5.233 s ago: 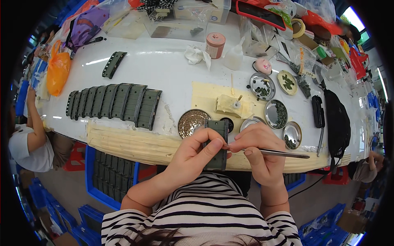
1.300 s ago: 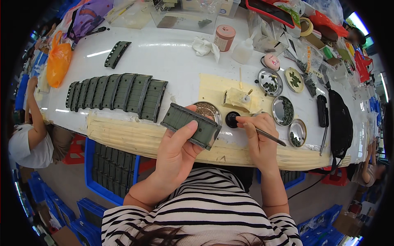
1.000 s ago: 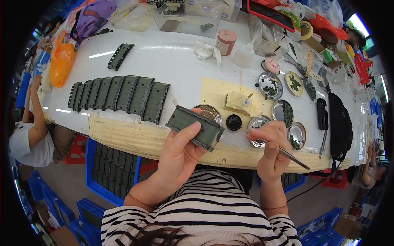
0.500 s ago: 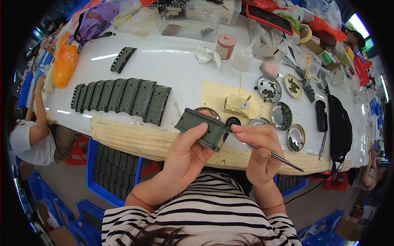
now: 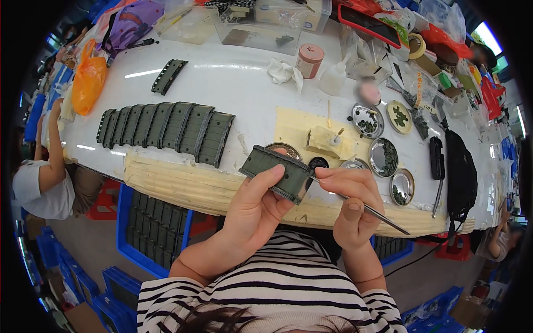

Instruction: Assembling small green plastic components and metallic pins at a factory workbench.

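My left hand (image 5: 252,205) is closed on a curved dark green plastic part (image 5: 277,170) with ribbed edges, thumb on its outer face. It is held above the near edge of the table. In my right hand (image 5: 355,205) is a slim metal tool (image 5: 388,221), pinched between thumb and fingers. Its tip meets the right end of the green part; the exact contact is too small to make out. Left of my hands lies a row of similar green curved parts (image 5: 166,130), with a single one (image 5: 169,76) farther back.
Right of my hands stand round metal dishes (image 5: 383,157) of small green pieces, a foam block (image 5: 327,142) on yellow paper and a black pouch (image 5: 462,172). Behind are a squeeze bottle (image 5: 333,79) and a pink jar (image 5: 309,60). A blue crate (image 5: 125,222) of green parts sits below the table.
The view has shifted slightly, so the table things sit a little differently in the picture. Both hands keep their grips, and the tool's tip stays at the green part's right end.
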Demonstrator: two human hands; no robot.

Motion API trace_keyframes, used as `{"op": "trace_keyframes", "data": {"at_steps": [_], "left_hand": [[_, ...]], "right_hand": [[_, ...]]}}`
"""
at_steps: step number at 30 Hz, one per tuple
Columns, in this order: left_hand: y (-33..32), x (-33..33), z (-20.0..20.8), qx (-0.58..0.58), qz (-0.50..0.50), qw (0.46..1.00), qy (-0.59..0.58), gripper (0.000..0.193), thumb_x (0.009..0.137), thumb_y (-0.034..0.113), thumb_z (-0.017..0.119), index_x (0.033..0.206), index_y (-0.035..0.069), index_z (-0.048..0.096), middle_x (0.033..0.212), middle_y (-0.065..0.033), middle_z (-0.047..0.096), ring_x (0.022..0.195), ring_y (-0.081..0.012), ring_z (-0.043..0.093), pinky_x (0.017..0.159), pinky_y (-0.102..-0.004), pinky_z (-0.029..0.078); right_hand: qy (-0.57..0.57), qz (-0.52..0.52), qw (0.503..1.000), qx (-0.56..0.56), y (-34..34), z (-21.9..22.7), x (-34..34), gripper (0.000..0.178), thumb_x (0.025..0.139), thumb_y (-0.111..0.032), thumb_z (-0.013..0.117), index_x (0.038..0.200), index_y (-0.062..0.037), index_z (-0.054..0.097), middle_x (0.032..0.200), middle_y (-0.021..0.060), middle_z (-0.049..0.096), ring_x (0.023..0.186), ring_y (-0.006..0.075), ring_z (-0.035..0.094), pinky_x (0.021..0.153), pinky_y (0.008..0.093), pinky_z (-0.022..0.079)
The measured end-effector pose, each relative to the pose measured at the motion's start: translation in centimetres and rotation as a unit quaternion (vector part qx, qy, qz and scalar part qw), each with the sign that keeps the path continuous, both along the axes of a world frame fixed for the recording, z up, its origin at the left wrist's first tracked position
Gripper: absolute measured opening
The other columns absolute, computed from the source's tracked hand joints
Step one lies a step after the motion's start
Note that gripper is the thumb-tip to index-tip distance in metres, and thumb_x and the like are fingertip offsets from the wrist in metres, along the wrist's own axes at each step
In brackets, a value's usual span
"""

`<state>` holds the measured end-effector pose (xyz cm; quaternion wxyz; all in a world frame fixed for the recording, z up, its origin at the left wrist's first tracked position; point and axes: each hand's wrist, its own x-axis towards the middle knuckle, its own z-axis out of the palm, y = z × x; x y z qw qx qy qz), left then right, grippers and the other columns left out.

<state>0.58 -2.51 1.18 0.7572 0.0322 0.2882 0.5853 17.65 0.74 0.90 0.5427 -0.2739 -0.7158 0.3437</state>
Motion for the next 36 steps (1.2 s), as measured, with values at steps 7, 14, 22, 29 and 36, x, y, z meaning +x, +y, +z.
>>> {"op": "trace_keyframes", "data": {"at_steps": [7, 14, 22, 29, 36], "left_hand": [[0.0, -0.1, -0.1, -0.007, -0.001, 1.0, 0.003, 0.03, 0.095, 0.014, 0.053, 0.124, 0.009, 0.051, 0.111, -0.0068, 0.063, 0.099, -0.0119, 0.064, 0.083, -0.0242, 0.055], [0.0, -0.1, -0.2, -0.002, -0.006, 1.0, -0.01, 0.029, 0.095, 0.014, 0.053, 0.123, 0.008, 0.052, 0.109, -0.0061, 0.063, 0.097, -0.012, 0.064, 0.082, -0.0242, 0.055], [0.1, -0.1, -0.4, -0.006, -0.01, 1.0, -0.027, 0.027, 0.095, 0.014, 0.052, 0.121, 0.007, 0.053, 0.108, -0.0058, 0.063, 0.097, -0.0123, 0.064, 0.083, -0.0244, 0.055], [0.1, -0.2, -0.4, -0.008, -0.016, 0.999, -0.036, 0.026, 0.095, 0.014, 0.052, 0.119, 0.006, 0.054, 0.107, -0.0053, 0.063, 0.096, -0.0115, 0.064, 0.081, -0.0235, 0.055], [0.2, 0.1, 0.0, -0.027, -0.007, 0.999, -0.026, 0.023, 0.094, 0.015, 0.055, 0.116, 0.007, 0.052, 0.1, -0.0039, 0.064, 0.086, -0.0094, 0.065, 0.073, -0.021, 0.056]], "right_hand": [[-0.016, 0.0, 1.0, 0.009, 0.2, -0.1, 0.1, 0.028, 0.097, -0.017, 0.047, 0.101, 0.0028, 0.067, 0.102, 0.0166, 0.064, 0.09, 0.0219, 0.063, 0.079, 0.0299, 0.051], [-0.008, 0.012, 0.999, 0.029, 0.5, -0.5, 0.2, 0.031, 0.098, -0.021, 0.048, 0.1, 0.0025, 0.067, 0.1, 0.0164, 0.064, 0.092, 0.0239, 0.064, 0.08, 0.0318, 0.051], [0.013, 0.014, 1.0, 0.021, 0.4, -0.8, 0.2, 0.034, 0.098, -0.025, 0.049, 0.099, 0.003, 0.067, 0.099, 0.0164, 0.064, 0.094, 0.0254, 0.064, 0.081, 0.0328, 0.051], [0.016, 0.016, 0.999, 0.034, 0.5, -1.0, 0.2, 0.035, 0.098, -0.026, 0.048, 0.099, 0.003, 0.068, 0.099, 0.0154, 0.064, 0.094, 0.0259, 0.064, 0.08, 0.0333, 0.051], [0.021, 0.008, 0.999, 0.043, 0.5, -1.3, 0.1, 0.037, 0.098, -0.029, 0.048, 0.098, 0.0027, 0.068, 0.098, 0.0152, 0.065, 0.093, 0.0259, 0.064, 0.079, 0.0329, 0.051]]}}
